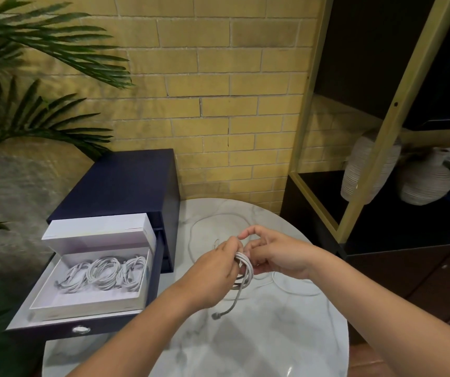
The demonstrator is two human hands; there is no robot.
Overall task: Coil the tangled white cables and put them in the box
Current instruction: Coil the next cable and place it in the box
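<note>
Gripping the coil (244, 270), left hand (213, 270) and right hand (275, 257) risk loops springing loose if the slack cable (190, 240) at twelve o'clock snags.

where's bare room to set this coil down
Free: the box floor's front strip, between its near wall and the coiled cables; the marble table between your coil and its near edge. Crowded: the box's back half; the table beyond the coil, where loose cable loops.

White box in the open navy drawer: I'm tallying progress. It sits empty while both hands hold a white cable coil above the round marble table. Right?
Not empty: the head view shows the white box holding several coiled white cables. The rest stands: left hand and right hand hold the white cable coil above the round marble table.
</note>
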